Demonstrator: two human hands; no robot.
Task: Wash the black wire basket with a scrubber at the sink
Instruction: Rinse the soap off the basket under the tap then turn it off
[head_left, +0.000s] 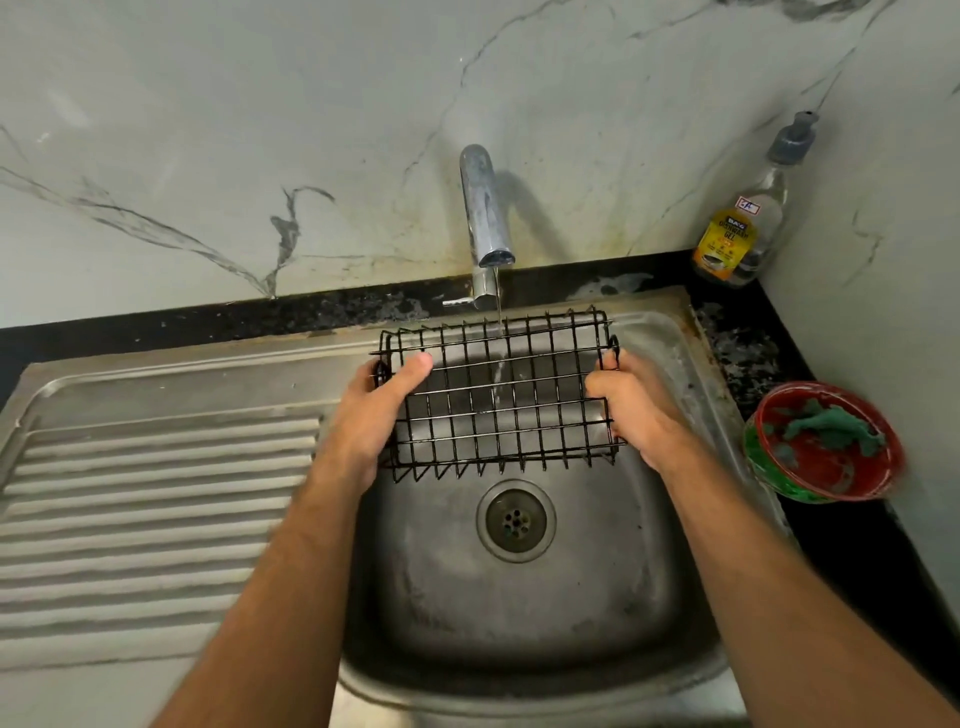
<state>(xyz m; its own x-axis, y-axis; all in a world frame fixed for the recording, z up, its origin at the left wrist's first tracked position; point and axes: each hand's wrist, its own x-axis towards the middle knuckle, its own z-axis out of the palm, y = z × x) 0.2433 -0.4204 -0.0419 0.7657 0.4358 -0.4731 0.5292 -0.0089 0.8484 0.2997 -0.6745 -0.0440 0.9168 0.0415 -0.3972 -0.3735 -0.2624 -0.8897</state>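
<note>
Marble wall behind a steel sink (670, 332), tap (485, 208) running a thin stream onto the black wire basket (498, 395). Left hand (376, 415) and right hand (636, 405) grip its ends, fingers curled round the wire. Green scrubber (831, 423) sits in a red bowl (826, 488) beside.

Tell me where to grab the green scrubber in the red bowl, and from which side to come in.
Take the green scrubber by its thick raised middle, coming straight down from above. It lies loose inside the red bowl, whose rim blocks any sideways approach. The right hand is probably best, being nearer, but it must first let go of the black wire basket.
</note>
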